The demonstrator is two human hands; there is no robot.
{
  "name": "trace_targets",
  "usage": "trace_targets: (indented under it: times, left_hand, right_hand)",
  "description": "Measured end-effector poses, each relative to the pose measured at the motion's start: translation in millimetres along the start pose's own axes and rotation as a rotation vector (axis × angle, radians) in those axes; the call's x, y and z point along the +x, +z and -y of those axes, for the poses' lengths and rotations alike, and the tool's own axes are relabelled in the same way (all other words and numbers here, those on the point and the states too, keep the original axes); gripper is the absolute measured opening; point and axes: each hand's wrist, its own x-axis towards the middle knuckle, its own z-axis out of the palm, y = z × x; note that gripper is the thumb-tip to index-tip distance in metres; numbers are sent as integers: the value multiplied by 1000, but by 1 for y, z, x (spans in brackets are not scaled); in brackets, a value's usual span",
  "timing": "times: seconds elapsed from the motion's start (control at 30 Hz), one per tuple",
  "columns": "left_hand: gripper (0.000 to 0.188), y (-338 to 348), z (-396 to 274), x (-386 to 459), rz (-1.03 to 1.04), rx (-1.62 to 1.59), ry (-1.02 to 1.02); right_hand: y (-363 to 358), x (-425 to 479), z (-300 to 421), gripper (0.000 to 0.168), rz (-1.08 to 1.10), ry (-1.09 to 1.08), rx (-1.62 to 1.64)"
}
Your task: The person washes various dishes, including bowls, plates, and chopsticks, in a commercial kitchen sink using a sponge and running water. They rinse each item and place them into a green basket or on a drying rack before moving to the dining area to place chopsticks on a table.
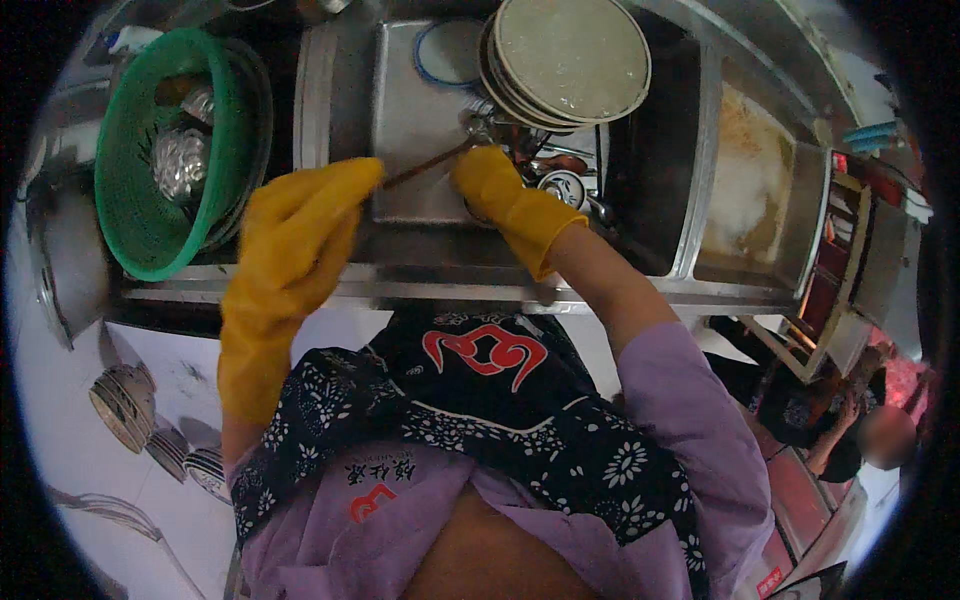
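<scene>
Both hands wear yellow rubber gloves over a metal sink. My left hand [307, 225], slightly blurred, grips one end of a thin brown stick-like utensil [427, 163]. The utensil slants up to the right, its far end among spoons and other cutlery [555, 161]. My right hand [499, 184] reaches down beside that end; its fingertips are hidden, so its hold cannot be told. A patterned small bowl or cup [564, 189] lies right of it. Beneath is a rectangular metal tray [405, 112]. Behind the cutlery rises a stack of round plates [574, 60], wet on top.
A green plastic basket [112, 172] holding shiny metal utensils stands at left. A blue-rimmed round dish [450, 51] lies behind. The right basin [750, 180] holds foamy, brownish water. Stacked bowls [124, 405] sit at lower left. Another person [810, 412] is at far right.
</scene>
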Motion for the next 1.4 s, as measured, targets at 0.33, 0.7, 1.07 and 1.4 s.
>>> trace_targets:
  times: [0.33,0.7,1.07,1.4]
  left_hand:
    - [30,130,14,3,977,194,-846]
    - [30,206,2,12,909,158,-710]
    - [39,343,2,62,675,45,-334]
    - [27,359,20,34,632,-101,-399]
  right_hand:
    - [-5,-25,-22,20,110,193,576]
    - [-96,-176,-84,27,-501,257,729]
    - [-128,-53,-201,20,-1164,494,256]
    - [-106,-169,-125,22,-1097,240,517]
